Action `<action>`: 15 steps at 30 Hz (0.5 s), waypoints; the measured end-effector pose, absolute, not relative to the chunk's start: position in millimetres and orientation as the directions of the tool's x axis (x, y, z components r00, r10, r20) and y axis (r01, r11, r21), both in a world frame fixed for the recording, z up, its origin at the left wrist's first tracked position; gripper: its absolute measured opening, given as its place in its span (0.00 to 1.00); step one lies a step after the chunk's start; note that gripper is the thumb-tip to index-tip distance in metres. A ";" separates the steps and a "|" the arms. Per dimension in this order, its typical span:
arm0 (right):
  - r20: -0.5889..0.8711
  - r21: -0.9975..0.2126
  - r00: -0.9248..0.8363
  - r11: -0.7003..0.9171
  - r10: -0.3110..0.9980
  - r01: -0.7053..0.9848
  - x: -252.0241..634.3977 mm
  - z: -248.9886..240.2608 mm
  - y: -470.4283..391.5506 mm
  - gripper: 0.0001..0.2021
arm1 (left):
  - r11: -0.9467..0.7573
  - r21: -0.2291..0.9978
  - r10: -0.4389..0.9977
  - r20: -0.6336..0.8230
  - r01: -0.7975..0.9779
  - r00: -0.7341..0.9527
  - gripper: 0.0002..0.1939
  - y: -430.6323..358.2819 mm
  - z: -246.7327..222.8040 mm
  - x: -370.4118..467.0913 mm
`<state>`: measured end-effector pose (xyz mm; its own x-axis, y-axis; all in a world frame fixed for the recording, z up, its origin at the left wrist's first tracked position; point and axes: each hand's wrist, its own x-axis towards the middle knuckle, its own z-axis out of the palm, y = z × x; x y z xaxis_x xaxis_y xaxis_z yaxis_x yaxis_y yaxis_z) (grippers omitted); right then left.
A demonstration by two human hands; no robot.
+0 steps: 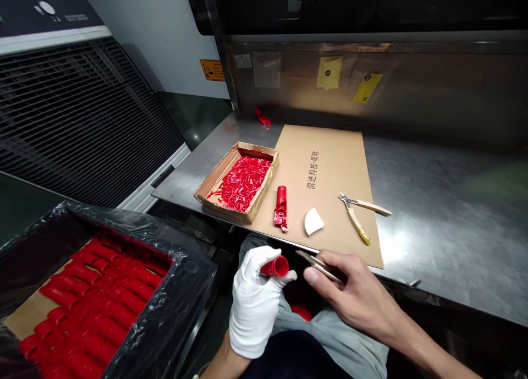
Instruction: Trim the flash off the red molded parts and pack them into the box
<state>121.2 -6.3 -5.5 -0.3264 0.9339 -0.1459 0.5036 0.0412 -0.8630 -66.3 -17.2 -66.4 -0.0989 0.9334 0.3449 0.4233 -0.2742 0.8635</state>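
My left hand point(256, 299), in a white glove, is closed around a red plastic tube point(275, 266) whose round open end faces up toward me. Bare, my right hand point(350, 285) grips a utility knife point(320, 265), its blade pointing left toward the tube but apart from it. Both hands are over my lap, just in front of the table edge. On the cardboard sheet point(330, 148) beyond them lie another red plastic part point(281, 208), a white wedge-shaped piece point(314, 222) and a pair of nippers point(358, 211) with spread handles.
A shallow cardboard box point(258, 211) of red plastic scraps point(246, 183) sits on the metal table point(445, 219). At lower left, a bin lined with black plastic point(181, 291) holds many red tubes point(103, 296). A red scrap point(262, 116) lies near the back panel point(421, 104).
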 end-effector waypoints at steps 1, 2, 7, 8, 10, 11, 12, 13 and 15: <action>-0.181 -0.885 -0.332 -0.006 0.926 0.466 116.0 -6.3 -2.8 0.21 | -0.310 0.833 0.918 0.387 0.458 -0.083 0.15 -17.5 -66.6 -64.7; -0.194 -0.898 -0.352 -0.022 0.915 0.439 111.2 -7.7 0.9 0.20 | -0.340 0.804 0.903 0.424 0.487 -0.070 0.14 -17.8 -66.9 -63.3; -0.159 -0.894 -0.443 0.062 0.882 0.445 107.0 -12.7 12.8 0.10 | -0.396 0.692 0.880 0.474 0.604 0.034 0.15 -20.0 -69.7 -66.6; -0.158 -0.890 -0.452 0.071 0.878 0.450 109.8 -12.2 13.2 0.10 | -0.409 0.662 0.880 0.468 0.628 0.080 0.16 -20.6 -70.1 -69.3; -0.154 -0.883 -0.478 0.097 0.865 0.460 116.0 -9.7 13.0 0.09 | -0.438 0.638 0.884 0.434 0.633 0.174 0.18 -22.0 -70.4 -74.8; -0.152 -0.881 -0.492 0.109 0.857 0.461 118.7 -8.1 12.7 0.08 | -0.438 0.666 0.895 0.390 0.604 0.219 0.17 -22.7 -70.4 -77.0; -0.149 -0.880 -0.507 0.120 0.849 0.459 121.1 -6.7 12.6 0.08 | -0.415 0.722 0.910 0.324 0.553 0.260 0.16 -23.2 -70.2 -78.6; -0.146 -0.880 -0.522 0.130 0.840 0.456 123.3 -5.7 12.6 0.08 | -0.371 0.791 0.921 0.249 0.486 0.299 0.15 -23.5 -70.0 -79.5; -0.125 -0.872 -0.530 0.162 0.839 0.461 127.7 -5.6 12.3 0.09 | -0.239 0.898 0.937 0.112 0.370 0.332 0.13 -23.1 -69.7 -79.9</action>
<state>127.7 12.3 -5.6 -0.5298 0.8389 -0.1247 0.4614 0.1617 -0.8723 -79.9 -23.1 -69.7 0.3317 0.9367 0.1124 0.3702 -0.2389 0.8977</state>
